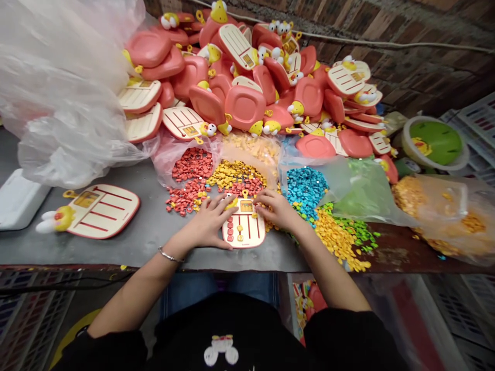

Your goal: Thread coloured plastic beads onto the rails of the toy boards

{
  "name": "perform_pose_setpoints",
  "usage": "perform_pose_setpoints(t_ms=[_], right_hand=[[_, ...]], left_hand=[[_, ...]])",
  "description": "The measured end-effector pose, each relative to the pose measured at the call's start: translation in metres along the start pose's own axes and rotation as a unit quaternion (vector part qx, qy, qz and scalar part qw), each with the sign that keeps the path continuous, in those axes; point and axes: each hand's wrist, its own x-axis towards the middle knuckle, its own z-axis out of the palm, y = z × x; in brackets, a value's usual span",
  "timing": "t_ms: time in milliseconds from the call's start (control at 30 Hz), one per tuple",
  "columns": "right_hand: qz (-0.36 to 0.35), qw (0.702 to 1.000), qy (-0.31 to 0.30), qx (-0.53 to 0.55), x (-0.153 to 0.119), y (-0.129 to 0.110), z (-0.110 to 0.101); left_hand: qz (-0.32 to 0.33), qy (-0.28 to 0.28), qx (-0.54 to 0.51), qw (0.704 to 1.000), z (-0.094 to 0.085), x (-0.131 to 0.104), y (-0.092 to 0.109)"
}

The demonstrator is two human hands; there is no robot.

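At left, a flat cream board with red slots and a yellow duck-like head (102, 212) is laid on a grey tabletop (96, 255). Left of centre, small red pieces (192, 165) are heaped. The left hand (209, 224) is spread wide, thumb and fingers set across the left side of a second cream slotted board (255, 240) at centre, whose left slots are lined with red and yellow pieces. The right hand (277, 208) is half curled at its upper right edge; whether anything is pinched cannot be told. Farther right, small blue pieces (307, 191) are piled.
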Motion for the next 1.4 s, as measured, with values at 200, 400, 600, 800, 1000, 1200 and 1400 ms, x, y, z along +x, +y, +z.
perform_pose_setpoints(t_ms=[200,400,600,800,1000,1200,1400], right_hand=[[-0.031,0.999,-0.018,-0.004,-0.018,-0.01,0.013],[0.009,0.996,0.086,-0.036,-0.013,0.009,0.022],[-0.027,0.992,0.095,-0.074,-0.01,0.015,0.025],[-0.025,0.997,0.071,-0.014,-0.03,0.003,0.028],[-0.009,0.994,0.107,0.002,-0.025,0.002,0.039],[0.068,0.988,0.135,0.012,-0.025,-0.003,0.043],[0.093,0.984,0.146,0.047,-0.024,-0.005,0.044]], left_hand=[[0.002,0.001,0.004,1.0,0.0,0.0,0.0],[-0.004,0.002,0.005,1.0,0.001,0.0,0.0],[-0.003,0.002,0.01,1.0,0.0,0.001,0.001],[-0.009,-0.005,-0.002,1.0,-0.002,0.003,0.001],[-0.016,0.015,-0.019,1.0,0.002,0.0,-0.004],[-0.006,0.019,-0.012,1.0,0.003,0.0,-0.007],[-0.006,0.026,-0.005,1.0,0.001,0.0,-0.006]])
